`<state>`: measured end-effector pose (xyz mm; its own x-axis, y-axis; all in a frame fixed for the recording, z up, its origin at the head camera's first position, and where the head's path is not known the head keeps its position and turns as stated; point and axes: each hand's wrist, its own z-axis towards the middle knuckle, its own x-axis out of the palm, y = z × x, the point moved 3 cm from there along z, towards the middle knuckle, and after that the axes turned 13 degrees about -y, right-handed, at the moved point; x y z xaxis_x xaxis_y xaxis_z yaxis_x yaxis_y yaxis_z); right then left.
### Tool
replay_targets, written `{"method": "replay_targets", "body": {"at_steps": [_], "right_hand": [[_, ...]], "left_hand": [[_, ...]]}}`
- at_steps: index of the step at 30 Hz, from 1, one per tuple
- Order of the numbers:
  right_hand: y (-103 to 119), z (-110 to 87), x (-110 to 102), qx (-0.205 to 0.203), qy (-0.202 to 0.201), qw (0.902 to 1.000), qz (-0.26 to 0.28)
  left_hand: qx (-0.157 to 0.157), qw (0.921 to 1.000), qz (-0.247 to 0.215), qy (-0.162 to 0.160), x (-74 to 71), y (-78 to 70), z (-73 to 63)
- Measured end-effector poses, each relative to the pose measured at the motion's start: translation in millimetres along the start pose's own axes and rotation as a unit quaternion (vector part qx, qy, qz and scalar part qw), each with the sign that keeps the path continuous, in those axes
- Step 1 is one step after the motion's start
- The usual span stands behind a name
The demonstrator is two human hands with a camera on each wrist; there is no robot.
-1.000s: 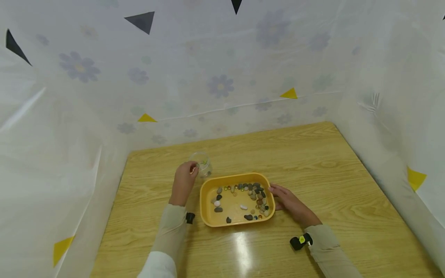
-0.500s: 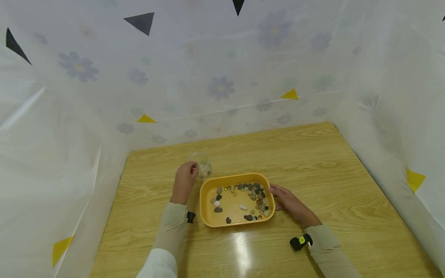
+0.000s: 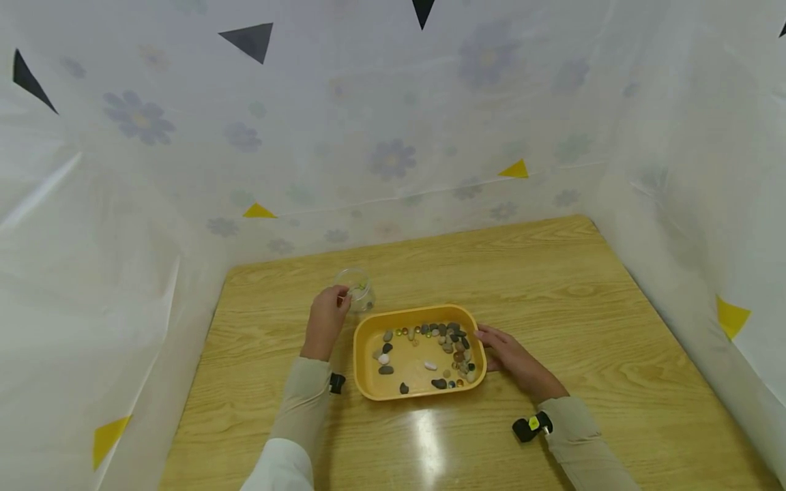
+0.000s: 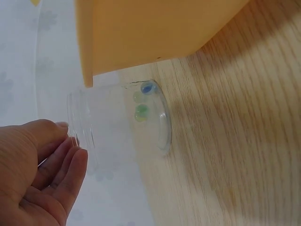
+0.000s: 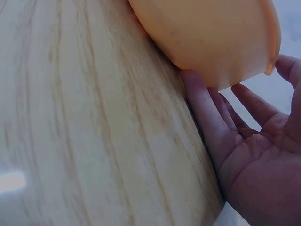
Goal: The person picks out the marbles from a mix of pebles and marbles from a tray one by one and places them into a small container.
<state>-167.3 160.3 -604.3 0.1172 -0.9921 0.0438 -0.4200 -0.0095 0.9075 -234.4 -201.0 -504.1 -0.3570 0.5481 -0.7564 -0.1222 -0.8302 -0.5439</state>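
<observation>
Stones (image 3: 447, 348) and a few glass marbles (image 3: 459, 383) lie within the yellow tray (image 3: 406, 360), whose raised walls presumably serve to stop them rolling off across the bench (image 3: 522, 273); most sit near the left, far and right walls, with one white pebble (image 3: 430, 366) out on the bare floor. The right hand (image 3: 518, 361) rests at the tray's right end, its fingers fairly straight and spread between rim and base, touching the wall without wrapping round it, a contact that seems suited to steadying rather than lifting. Just beyond the tray's far left corner, the clear jar (image 4: 113, 120) stands upright on the bench, with the left hand (image 3: 325, 317) at its mouth. There the fingers are narrow, thumb and fingertips drawn together at the rim, apparently pinching the glass, which would stop the jar tipping or sliding; whether some small piece is also caught between them cannot be told. Low inside, several blue and green beads (image 4: 141, 113) rest near the bottom, where their weight should help it stand.
</observation>
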Motion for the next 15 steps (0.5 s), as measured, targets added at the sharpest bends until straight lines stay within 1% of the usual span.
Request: {"method": "replay_targets", "body": {"at_steps": [15], "right_hand": [[3.2, 1.8, 0.8, -0.013, 0.01, 0.9999, -0.004]], "left_hand": [[0.008, 0.9999, -0.013, -0.004, -0.9, -0.2, 0.5]]}}
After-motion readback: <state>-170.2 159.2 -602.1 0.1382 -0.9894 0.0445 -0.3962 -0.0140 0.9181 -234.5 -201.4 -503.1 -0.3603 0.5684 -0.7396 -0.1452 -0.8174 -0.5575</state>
